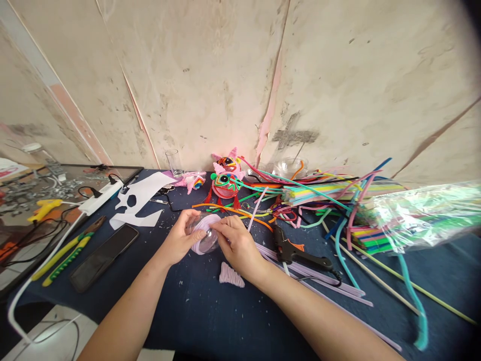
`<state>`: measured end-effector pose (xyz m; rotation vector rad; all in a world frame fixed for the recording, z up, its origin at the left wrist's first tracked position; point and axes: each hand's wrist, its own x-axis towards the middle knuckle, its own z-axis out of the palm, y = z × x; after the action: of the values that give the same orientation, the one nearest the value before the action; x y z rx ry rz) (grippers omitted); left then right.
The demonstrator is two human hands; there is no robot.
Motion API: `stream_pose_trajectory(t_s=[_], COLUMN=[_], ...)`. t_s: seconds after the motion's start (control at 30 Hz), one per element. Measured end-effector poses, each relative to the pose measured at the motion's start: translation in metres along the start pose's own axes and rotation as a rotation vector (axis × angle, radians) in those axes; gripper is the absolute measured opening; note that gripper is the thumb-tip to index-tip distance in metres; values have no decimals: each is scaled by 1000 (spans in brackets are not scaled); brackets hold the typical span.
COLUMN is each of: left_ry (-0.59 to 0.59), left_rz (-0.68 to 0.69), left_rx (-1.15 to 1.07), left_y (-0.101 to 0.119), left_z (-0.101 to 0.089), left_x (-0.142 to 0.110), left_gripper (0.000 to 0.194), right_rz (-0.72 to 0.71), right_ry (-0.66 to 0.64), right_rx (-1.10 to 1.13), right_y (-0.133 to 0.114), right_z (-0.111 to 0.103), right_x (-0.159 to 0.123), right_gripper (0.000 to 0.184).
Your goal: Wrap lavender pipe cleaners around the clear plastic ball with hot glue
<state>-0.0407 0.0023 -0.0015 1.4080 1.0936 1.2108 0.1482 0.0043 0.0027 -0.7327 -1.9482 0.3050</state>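
Observation:
A clear plastic ball [215, 244] with lilac pipe cleaner [197, 244] wound around part of it sits between both hands. My left hand [185, 235] grips it from the left, thumb across the front. On the other side, my right hand [236, 241] pinches at the pipe cleaner near the ball's upper right; a lilac length [257, 208] rises behind that hand. Just below my right hand lies a small lilac piece [230, 275] made of pipe cleaner. To its right, a black hot glue gun [300, 255] rests over loose lilac pipe cleaners [349, 288].
Finished fuzzy figures [224, 185] stand by the wall beside a drinking glass [173, 163]. Bundles of coloured pipe cleaners [319, 193] and a plastic-wrapped pack [421, 215] fill the right. Cut white paper [146, 193], a phone [104, 256], pliers [67, 253] and a power strip [100, 197] lie left.

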Motion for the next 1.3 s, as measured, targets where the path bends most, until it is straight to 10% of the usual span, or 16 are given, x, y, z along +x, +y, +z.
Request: stream_pose_trajectory(t_s=[0.83,1.3], left_ry=[137,147], left_rz=[2,-51], left_rx=[231,15], left_y=[11,13], left_z=[6,5], left_x=[-7,-10], left_gripper=[36,36], right_rz=[-37,521], right_ry=[-45,119], right_rx=[-10,361], right_y=[-12,2], right_z=[2,-8], right_x=[0,9], right_gripper=[26,21])
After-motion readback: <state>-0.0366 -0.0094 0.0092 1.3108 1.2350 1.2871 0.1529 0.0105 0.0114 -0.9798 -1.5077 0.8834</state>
